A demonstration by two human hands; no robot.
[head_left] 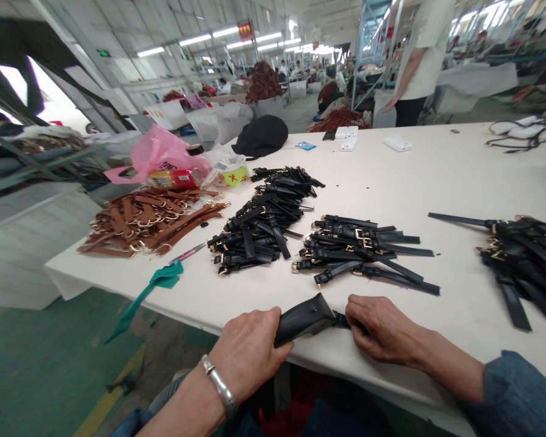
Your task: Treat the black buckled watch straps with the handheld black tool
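Note:
My left hand (257, 334) is closed around a wide, smooth black piece (304, 318) at the table's front edge; I cannot tell its exact kind. A narrow black strap (341, 320) meets its right end, and the fingers of my right hand (377, 325) pinch that strap, hiding part of it. Just beyond my hands lies a small pile of black buckled straps (364, 243) with gold-coloured buckles. Left of it is a longer heap of black straps (268, 218). More black straps (523, 255) lie at the right.
Brown straps with metal rings (141, 215) lie at the table's left, near a pink bag (164, 152). A green cloth strip (150, 291) hangs over the edge beside a pointed tool (188, 252). A black cap (261, 136) sits farther back. A person (421, 60) stands beyond the table.

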